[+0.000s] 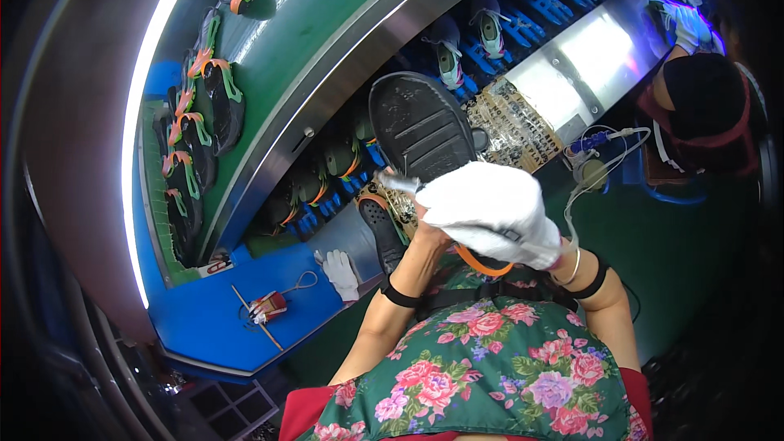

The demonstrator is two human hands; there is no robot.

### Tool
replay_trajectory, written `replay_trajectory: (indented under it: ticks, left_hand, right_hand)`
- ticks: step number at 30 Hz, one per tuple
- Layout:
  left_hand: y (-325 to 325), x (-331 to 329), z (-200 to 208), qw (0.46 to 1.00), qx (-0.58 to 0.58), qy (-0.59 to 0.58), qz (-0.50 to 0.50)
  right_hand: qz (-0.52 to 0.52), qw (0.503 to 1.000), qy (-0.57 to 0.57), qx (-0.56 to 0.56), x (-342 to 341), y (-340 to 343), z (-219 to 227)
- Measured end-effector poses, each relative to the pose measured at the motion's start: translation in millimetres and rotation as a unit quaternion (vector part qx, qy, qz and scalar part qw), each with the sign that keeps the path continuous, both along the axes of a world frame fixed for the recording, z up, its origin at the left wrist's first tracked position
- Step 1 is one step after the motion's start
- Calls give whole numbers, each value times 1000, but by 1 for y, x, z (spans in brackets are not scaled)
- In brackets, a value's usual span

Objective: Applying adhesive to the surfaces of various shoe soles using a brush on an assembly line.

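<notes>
Bright tube light (pixel 129 139) curves beside a green belt (pixel 318 24), where dark sandals (pixel 224 126) with orange and green straps lie in a line. On a blue table (pixel 196 322) at the left sit a small red bundle (pixel 269 307) and a loose white glove (pixel 340 273); at the upper right, a co-worker's gloved hand (pixel 692 28) shows under violet light.

At center, a worker in a floral apron (pixel 474 351) bends both hands to a black shoe sole (pixel 418 126). It reaches well beyond the grip, bottom face toward the camera, its near part hidden behind the right hand (pixel 494 208) in its white glove. An orange strap (pixel 480 265) shows below that glove. The left hand (pixel 430 227), bare where visible, is mostly covered; how tightly either hand's fingers close, and on what, cannot be told.
</notes>
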State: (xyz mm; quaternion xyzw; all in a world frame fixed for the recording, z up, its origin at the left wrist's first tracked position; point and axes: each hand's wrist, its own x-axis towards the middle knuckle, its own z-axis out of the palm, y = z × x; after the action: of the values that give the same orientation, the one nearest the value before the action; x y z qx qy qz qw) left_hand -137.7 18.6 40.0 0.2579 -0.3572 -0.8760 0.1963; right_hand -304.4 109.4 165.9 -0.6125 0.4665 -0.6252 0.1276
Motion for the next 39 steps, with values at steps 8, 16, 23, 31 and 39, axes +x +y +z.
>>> replay_trajectory:
  ticks: [8, 16, 23, 31, 39]
  left_hand:
    - [-11, -5, 13, 975, 80, 202, -47]
    - [-21, -8, 6, 975, 200, 96, 30]
    - [-22, -33, 52, 983, 126, 136, 13]
    - [-29, -33, 53, 977, 132, 167, -24]
    - [-35, -42, 55, 968, 125, 218, -8]
  right_hand:
    - [43, 999, -9, 25, 7, 0, -18]
    - [23, 999, 7, 45, 9, 15, -44]
    - [7, 999, 42, 21, -16, 18, -27]
    - [54, 997, -13, 46, -17, 31, -24]
    - [74, 993, -74, 50, -4, 43, -28]
